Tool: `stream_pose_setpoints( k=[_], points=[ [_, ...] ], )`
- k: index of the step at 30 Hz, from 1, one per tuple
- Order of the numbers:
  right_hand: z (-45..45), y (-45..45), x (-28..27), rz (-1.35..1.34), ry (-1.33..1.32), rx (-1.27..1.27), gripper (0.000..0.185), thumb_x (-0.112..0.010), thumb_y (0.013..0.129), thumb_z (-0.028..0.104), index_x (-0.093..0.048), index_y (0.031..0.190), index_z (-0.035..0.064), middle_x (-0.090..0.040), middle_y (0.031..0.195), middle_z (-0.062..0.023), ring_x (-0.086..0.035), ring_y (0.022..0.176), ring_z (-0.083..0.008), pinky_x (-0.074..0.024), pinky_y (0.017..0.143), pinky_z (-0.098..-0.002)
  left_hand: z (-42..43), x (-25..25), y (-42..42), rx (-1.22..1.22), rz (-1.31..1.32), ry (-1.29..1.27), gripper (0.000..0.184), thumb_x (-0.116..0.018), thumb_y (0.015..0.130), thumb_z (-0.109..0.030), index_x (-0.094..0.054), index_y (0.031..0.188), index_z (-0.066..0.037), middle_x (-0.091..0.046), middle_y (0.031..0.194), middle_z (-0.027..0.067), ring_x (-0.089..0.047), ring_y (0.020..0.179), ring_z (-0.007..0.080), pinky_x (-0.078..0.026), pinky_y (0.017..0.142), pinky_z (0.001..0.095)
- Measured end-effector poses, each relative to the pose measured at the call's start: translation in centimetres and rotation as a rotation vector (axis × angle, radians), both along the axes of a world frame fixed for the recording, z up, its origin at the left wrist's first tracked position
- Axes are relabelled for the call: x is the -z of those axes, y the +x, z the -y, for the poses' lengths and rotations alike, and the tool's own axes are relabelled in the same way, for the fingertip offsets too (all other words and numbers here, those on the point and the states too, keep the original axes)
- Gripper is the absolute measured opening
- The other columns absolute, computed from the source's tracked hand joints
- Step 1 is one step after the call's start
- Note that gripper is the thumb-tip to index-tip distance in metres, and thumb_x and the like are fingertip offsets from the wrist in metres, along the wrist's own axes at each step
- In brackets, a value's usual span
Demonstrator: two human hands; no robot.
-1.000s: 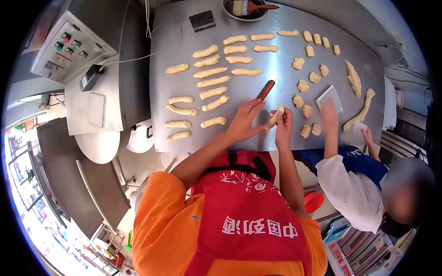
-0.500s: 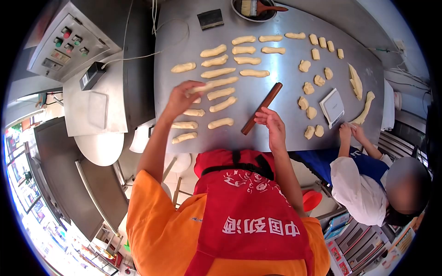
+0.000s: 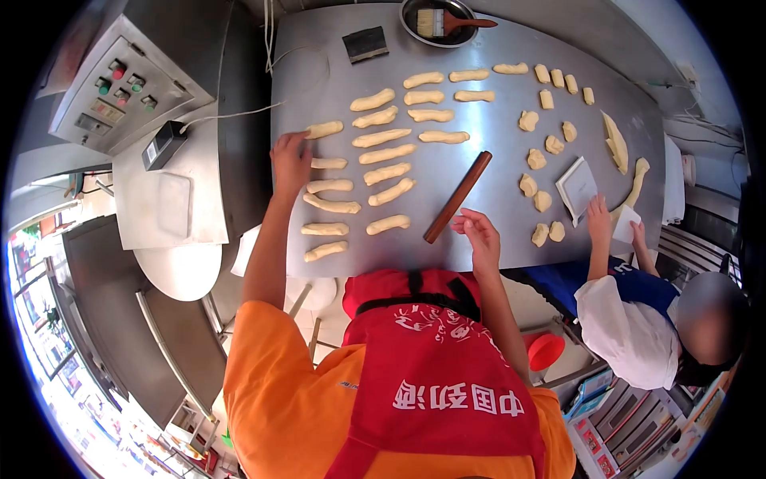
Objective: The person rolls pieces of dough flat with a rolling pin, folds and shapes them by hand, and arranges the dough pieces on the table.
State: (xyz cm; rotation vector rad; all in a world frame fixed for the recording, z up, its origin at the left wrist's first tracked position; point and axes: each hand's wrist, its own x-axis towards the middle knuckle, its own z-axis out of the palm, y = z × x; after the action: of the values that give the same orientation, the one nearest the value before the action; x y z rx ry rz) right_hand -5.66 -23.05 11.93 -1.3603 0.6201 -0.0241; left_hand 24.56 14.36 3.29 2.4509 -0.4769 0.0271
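Observation:
My left hand [image 3: 291, 164] is at the left side of the metal table, its fingers curled against the left end of a dough strip [image 3: 325, 129]. Just beside the wrist lies another dough strip [image 3: 329, 164], with several more below it in the same column. My right hand [image 3: 480, 238] hovers near the table's front edge, palm inward, fingers loosely bent and apart with nothing in them. A brown rolling pin [image 3: 458, 196] lies slanted just beyond its fingertips. A second column of dough strips [image 3: 387, 153] runs between my hands.
At the back sit a bowl [image 3: 411, 32] with a brush [image 3: 435, 24] and a dark scraper [image 3: 365, 45]. Dough lumps [image 3: 536, 160], a white scale [image 3: 576, 188] and long dough pieces [image 3: 614, 144] are on the right. A co-worker's hand [image 3: 598, 217] is by the scale.
My left hand has moved left from the middle strips to the top-left one; the strip it held now lies in the left column. The co-worker's hands have parted, one holding something white.

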Motion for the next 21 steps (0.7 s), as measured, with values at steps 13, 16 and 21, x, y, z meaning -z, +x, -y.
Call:
stream_pose_setpoints(
  k=[13,16,21],
  points=[
    [0.2,-1.4,0.9,0.014,0.02,0.05,0.032,-0.068,0.113,0.019,-0.069,0.136,-0.0043,-0.076,0.121,-0.0137,-0.074,0.11,-0.0216,-0.059,0.102,-0.0355,1.8,-3.6,8.3,0.332,-0.339,0.211,0.032,-0.078,0.088,-0.016,-0.08,0.118,-0.005,-0.078,0.093,0.0144,-0.078,0.084,0.0328,-0.061,0.08,0.0414],
    [0.2,-2.3,0.9,-0.006,0.039,0.102,0.032,-0.068,0.112,0.018,-0.069,0.135,-0.0051,-0.076,0.121,-0.0139,-0.074,0.111,-0.0214,-0.0592,0.103,-0.036,3.0,-6.8,7.2,0.243,-0.596,0.006,0.032,-0.075,0.09,-0.013,-0.08,0.12,-0.003,-0.077,0.097,0.0145,-0.078,0.08,0.0253,-0.061,0.077,0.0382],
    [0.6,-3.8,2.2,-0.017,0.042,0.124,0.031,-0.067,0.113,0.016,-0.069,0.133,-0.0058,-0.076,0.121,-0.014,-0.074,0.111,-0.0206,-0.0597,0.102,-0.0359,4.6,-6.8,5.9,0.32,-0.372,-0.035,0.032,-0.075,0.09,-0.004,-0.082,0.121,-0.005,-0.071,0.1,0.0132,-0.077,0.082,0.0232,-0.06,0.078,0.0353]
  ],
)
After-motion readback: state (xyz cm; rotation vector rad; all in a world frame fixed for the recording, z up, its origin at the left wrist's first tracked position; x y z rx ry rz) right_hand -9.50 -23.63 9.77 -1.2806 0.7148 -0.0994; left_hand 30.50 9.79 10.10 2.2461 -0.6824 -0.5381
